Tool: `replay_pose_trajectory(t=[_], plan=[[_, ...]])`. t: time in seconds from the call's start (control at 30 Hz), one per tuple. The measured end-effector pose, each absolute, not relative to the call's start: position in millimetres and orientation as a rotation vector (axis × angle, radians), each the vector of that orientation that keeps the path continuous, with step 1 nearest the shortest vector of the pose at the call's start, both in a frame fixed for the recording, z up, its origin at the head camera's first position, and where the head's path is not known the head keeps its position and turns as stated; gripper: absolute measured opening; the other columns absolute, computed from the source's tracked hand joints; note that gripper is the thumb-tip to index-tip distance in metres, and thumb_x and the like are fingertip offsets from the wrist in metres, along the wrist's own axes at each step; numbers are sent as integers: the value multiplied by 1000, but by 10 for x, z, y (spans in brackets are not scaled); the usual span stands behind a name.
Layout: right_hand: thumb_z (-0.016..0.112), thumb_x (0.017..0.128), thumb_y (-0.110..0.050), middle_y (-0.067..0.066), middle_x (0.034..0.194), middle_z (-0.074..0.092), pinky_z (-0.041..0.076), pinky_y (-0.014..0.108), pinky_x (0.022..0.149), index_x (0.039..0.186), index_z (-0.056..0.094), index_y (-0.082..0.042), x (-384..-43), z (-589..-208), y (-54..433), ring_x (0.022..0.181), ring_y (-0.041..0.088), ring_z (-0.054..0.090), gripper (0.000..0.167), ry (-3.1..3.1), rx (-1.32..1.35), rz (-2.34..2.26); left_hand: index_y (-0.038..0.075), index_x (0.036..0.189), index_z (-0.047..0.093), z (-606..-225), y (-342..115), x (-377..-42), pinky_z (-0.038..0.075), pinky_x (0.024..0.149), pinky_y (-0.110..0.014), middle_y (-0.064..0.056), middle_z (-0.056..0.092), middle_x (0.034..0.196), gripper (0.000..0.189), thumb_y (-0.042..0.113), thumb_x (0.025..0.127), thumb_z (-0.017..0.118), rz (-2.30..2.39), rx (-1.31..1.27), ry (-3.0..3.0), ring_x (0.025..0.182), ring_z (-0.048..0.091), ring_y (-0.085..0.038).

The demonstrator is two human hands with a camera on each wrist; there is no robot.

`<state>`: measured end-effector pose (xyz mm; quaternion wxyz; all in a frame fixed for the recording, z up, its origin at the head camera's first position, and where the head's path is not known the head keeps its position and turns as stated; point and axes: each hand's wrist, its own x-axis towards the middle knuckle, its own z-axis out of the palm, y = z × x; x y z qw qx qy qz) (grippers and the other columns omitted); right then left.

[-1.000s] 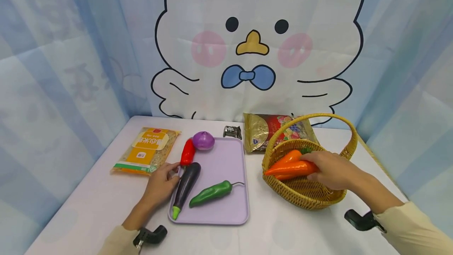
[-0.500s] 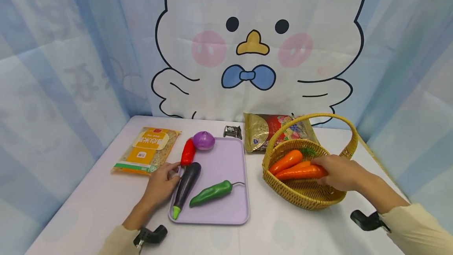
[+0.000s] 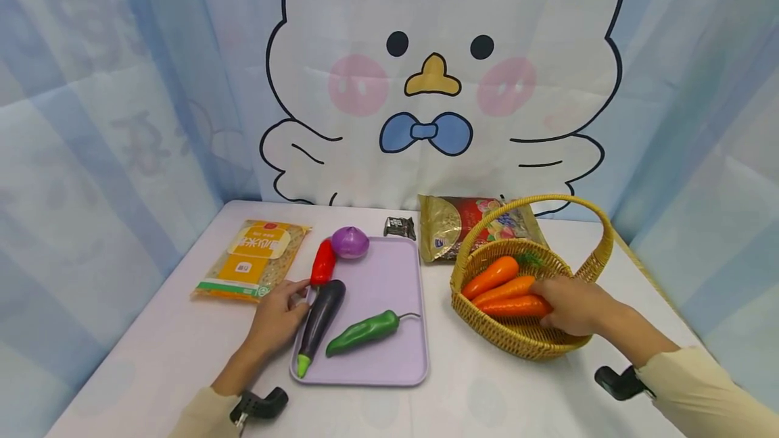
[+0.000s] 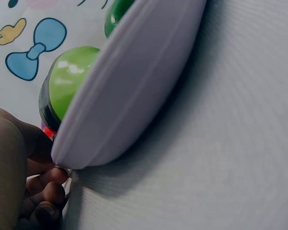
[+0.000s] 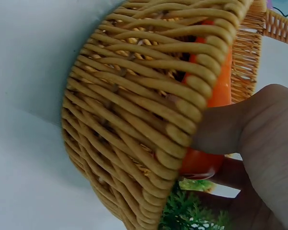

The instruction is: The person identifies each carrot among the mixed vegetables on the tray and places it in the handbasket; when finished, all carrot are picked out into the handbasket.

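My right hand (image 3: pixel 575 303) reaches into a woven basket (image 3: pixel 505 338) and grips the nearest orange carrot (image 3: pixel 516 307) by its thick end. Two other carrots (image 3: pixel 491 277) lie beside it. In the right wrist view the thumb is over the carrot (image 5: pixel 222 88), behind the basket's wall (image 5: pixel 129 96); the basket hides part of the fingers. My left hand (image 3: pixel 280 316) pinches the left rim of a lilac tray (image 3: pixel 389 276), also seen in the left wrist view as a tray edge (image 4: pixel 129 91). On the tray lie an eggplant (image 3: pixel 322 320), a green chili pepper (image 3: pixel 365 332), a red pepper (image 3: pixel 324 263) and a purple onion (image 3: pixel 350 242).
A yellow grain bag (image 3: pixel 255 259) lies left of the tray. Behind the basket is a gold and red packet (image 3: pixel 444 228), with a small black packet (image 3: pixel 399 226) near the tray's far edge. The basket's tall handle (image 3: pixel 548 199) arches above its opening. A printed curtain (image 3: pixel 432 174) stands behind the table.
My right hand has drawn the carrot rightward and then lowered it toward the near side of the basket, so all three carrots lie side by side. The left hand has stayed at the tray.
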<state>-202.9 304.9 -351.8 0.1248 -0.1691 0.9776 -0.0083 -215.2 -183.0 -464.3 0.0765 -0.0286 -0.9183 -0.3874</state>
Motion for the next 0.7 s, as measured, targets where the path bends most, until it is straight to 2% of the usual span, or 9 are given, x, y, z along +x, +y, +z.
replay_pose_trajectory(t=[0.13, 0.43, 0.7], plan=[[84, 80, -22, -1, 81, 55, 42, 38, 64, 111, 68, -7, -2042, -3573, 3034, 74, 20, 49, 37, 2833, -482, -6, 2, 136, 63, -4657, -1839, -2153, 40, 65, -27, -8, 63, 106, 46, 6, 90, 62, -1173, -83, -2747, 76, 49, -19], [86, 78, -20, -1, 82, 54, 42, 37, 66, 112, 68, -7, -2059, -3645, 3053, 74, 19, 49, 41, 2811, -499, -95, 4, 138, 62, -4596, -1853, -2143, 43, 67, -28, -10, 63, 111, 48, 5, 90, 59, -1284, -43, -2773, 82, 50, -21], [86, 78, -19, -2, 81, 54, 42, 37, 68, 115, 70, -3, -2039, -3560, 3040, 75, 19, 48, 43, 2844, -528, -105, 6, 147, 48, -4401, -1906, -2145, 49, 69, -29, -16, 59, 125, 58, 3, 89, 55, -1417, -77, -2844, 78, 52, -22]])
